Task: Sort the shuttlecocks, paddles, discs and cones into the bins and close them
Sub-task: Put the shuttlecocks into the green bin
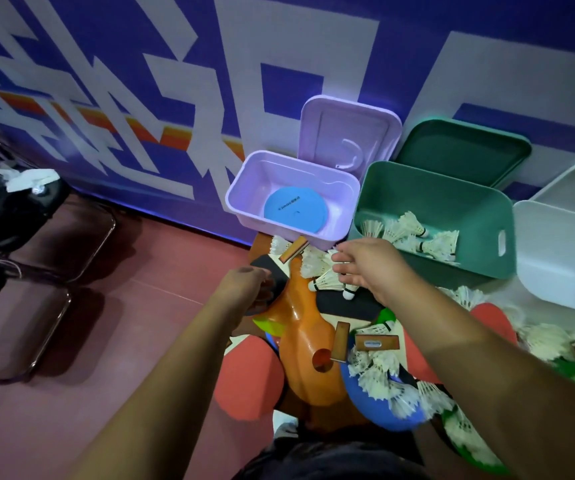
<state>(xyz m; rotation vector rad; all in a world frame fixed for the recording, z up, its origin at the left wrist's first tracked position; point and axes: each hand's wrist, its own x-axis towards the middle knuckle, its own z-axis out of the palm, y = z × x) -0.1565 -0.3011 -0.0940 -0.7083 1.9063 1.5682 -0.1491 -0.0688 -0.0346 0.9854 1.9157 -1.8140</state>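
The right hand [365, 268] reaches forward with its fingers [341, 271] stretched out and slightly apart, the tips against the feathers of loose shuttlecocks [326, 280] at the top of a pile on the red floor. The left hand [244, 285] grips the edge of a black paddle [267, 270], thumb on top and fingers tucked under (only partly seen). Just beside it lie stacked orange cones [308, 344] on their side, with red paddles [248, 379], a blue disc [376, 407] and more shuttlecocks around them.

Beyond the pile stand 3 open bins against the wall. The purple bin [241, 206] holds 1 blue disc [294, 211], with its lid [348, 133] upright behind. The green bin [480, 265] holds several shuttlecocks [414, 233]. The white bin [556, 265] sits farthest right.
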